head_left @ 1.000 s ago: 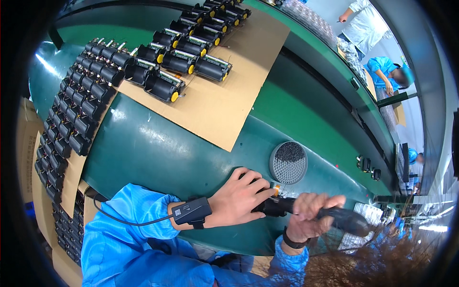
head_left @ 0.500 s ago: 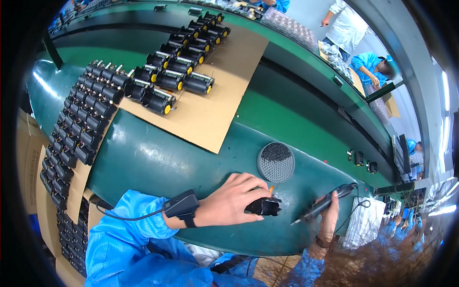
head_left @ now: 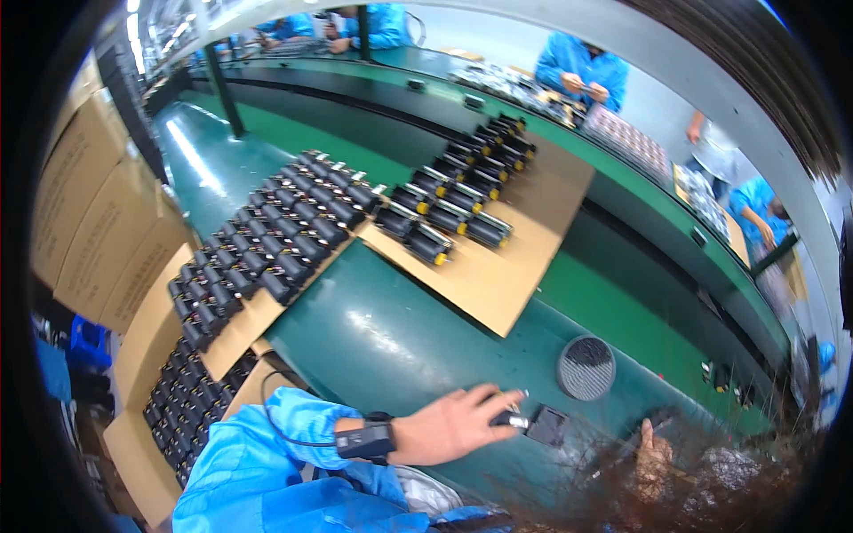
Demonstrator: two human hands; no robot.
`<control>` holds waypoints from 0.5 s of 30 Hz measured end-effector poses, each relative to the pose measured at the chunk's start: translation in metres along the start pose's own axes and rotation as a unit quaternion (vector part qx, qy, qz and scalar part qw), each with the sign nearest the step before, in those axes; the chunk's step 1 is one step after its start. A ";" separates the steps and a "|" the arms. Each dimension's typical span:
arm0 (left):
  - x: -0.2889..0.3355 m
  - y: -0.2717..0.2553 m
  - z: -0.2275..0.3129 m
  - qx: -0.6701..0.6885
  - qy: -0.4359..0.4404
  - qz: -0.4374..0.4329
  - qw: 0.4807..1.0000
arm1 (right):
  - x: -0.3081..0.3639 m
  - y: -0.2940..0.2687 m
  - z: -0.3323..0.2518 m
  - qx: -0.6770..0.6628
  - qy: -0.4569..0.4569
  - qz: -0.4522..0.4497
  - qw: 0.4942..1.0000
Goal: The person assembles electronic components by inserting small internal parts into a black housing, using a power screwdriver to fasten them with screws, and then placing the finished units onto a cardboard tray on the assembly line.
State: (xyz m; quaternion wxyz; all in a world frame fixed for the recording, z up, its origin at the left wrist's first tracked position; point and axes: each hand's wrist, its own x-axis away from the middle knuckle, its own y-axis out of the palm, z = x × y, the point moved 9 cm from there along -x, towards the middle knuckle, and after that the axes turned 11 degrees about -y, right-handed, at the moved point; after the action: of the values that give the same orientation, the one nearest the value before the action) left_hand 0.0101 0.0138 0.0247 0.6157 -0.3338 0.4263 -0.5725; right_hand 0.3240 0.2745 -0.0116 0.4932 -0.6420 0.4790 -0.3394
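My left hand (head_left: 453, 429) is over the green table, fingers curled round a small black part (head_left: 508, 418) with a silvery end, mostly hidden by the fingers. Just right of it is a black square piece (head_left: 548, 425); I cannot tell whether the two are joined. Farther right, my right hand (head_left: 655, 457) is closed round a dark pen-shaped electric screwdriver (head_left: 662, 416), blurred and partly behind loose hair. A round grey dish (head_left: 588, 385) holding small dark bits stands beyond both hands.
Black housings with yellow ends (head_left: 458, 200) stand in rows on a cardboard sheet (head_left: 506, 298). Many black cylindrical parts (head_left: 267, 235) fill the left side. An open carton (head_left: 133, 444) stands below them. Co-workers in blue (head_left: 577, 71) sit beyond the green rail.
The view has swung left, bringing stacked cartons into sight. The black housing in my left hand shows less, and a square piece appears beside it. My right hand keeps the screwdriver.
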 end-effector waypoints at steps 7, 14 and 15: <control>0.042 -0.032 -0.024 0.195 -0.084 0.031 0.977 | 0.014 -0.007 0.010 0.034 -0.027 -0.045 0.998; 0.206 -0.167 -0.132 0.112 -0.379 0.314 0.863 | 0.016 -0.009 0.015 0.100 -0.022 -0.054 0.993; 0.235 -0.179 -0.145 0.020 -0.418 0.336 0.844 | 0.014 -0.009 0.011 0.108 -0.044 -0.050 0.992</control>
State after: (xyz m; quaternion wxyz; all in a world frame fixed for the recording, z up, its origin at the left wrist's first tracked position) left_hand -0.2010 -0.2294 0.0923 0.8968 -0.3655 0.2025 -0.1455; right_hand 0.3407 0.2649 -0.0063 0.5626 -0.6226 0.3843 -0.3848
